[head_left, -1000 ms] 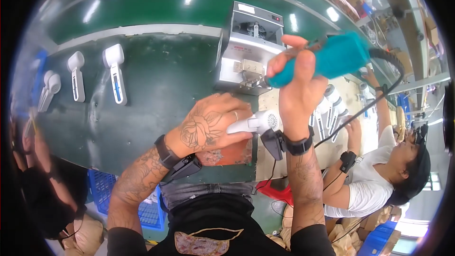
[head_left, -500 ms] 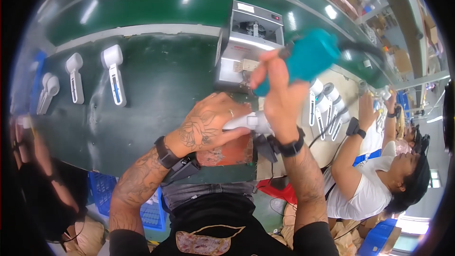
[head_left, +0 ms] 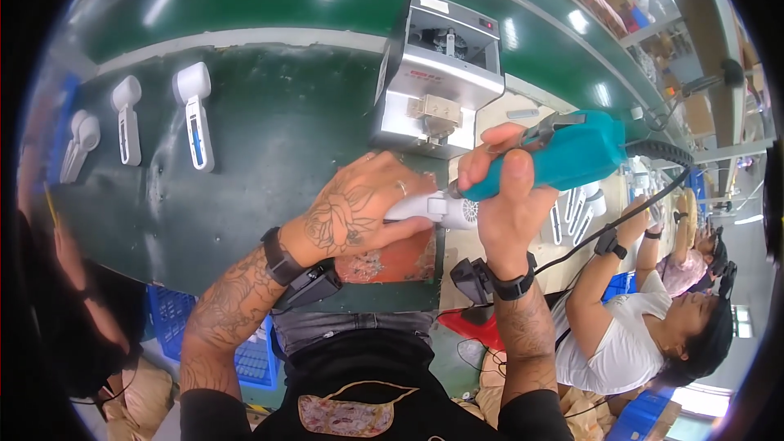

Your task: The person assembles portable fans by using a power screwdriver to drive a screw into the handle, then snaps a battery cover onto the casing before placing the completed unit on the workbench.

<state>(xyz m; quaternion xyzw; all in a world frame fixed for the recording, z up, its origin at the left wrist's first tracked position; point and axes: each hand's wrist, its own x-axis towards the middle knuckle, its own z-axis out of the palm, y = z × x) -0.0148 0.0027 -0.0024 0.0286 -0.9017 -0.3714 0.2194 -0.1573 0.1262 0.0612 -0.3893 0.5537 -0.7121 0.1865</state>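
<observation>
My left hand [head_left: 355, 208] is closed around the handle of a white handheld fan [head_left: 457, 211], pressing it down over a worn reddish-orange pad [head_left: 388, 263]. A round spoked grille shows at the fan's right end. In my right hand [head_left: 518, 211] is a teal electric screwdriver [head_left: 572, 153], lying nearly level with its tip pointing left. That tip is at the fan near the base of its head; my view does not show whether it sits in a screw. A black cable trails from the tool's rear.
Beyond my hands stands a silver screw feeder [head_left: 437, 86]. White fans [head_left: 196, 118] lie on the green bench at left, more [head_left: 580, 212] at right. A co-worker in a white shirt [head_left: 616, 335] works at right; another person's arm [head_left: 77, 269] is at left. Blue crate [head_left: 253, 355] below.
My right hand has brought the screwdriver down and right from its raised, blurred position, with its tip now at the fan. My left hand still holds the fan in place.
</observation>
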